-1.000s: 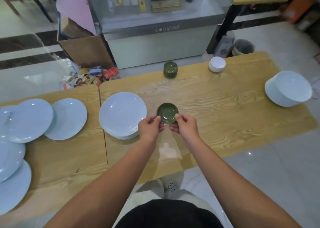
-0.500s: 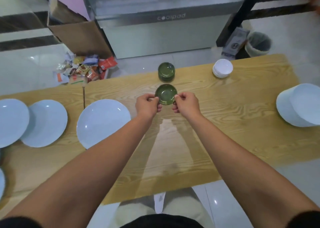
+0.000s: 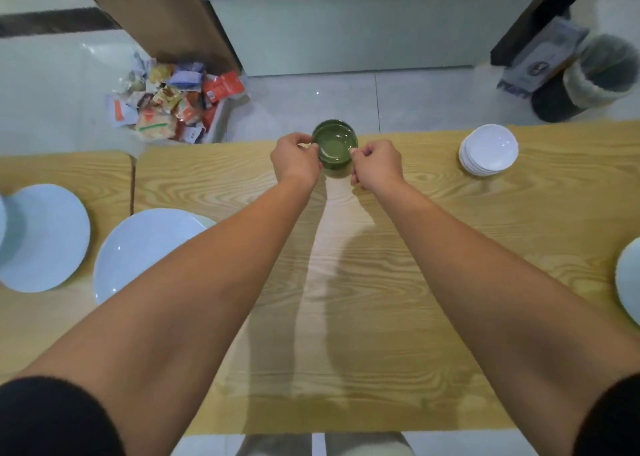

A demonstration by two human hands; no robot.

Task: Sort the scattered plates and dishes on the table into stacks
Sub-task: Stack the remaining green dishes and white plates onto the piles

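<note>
A small green dish [image 3: 334, 145] sits on top of a stack of green dishes [image 3: 335, 171] at the far edge of the wooden table [image 3: 381, 282]. My left hand [image 3: 294, 161] pinches its left rim and my right hand [image 3: 375, 164] pinches its right rim. A stack of small white dishes [image 3: 489, 149] stands to the right. Large white plates lie at the left: one [image 3: 138, 251] partly under my left forearm and another [image 3: 41, 237] further left.
A white dish edge [image 3: 628, 279] shows at the right border. Beyond the table, snack packets [image 3: 166, 105] lie on the floor beside a cardboard box [image 3: 159, 12]. A bin [image 3: 602, 71] and a display counter [image 3: 363, 22] stand behind.
Both hands carried the green dish away from me, from the table's middle to the far edge, onto the green stack. The view tilted further forward.
</note>
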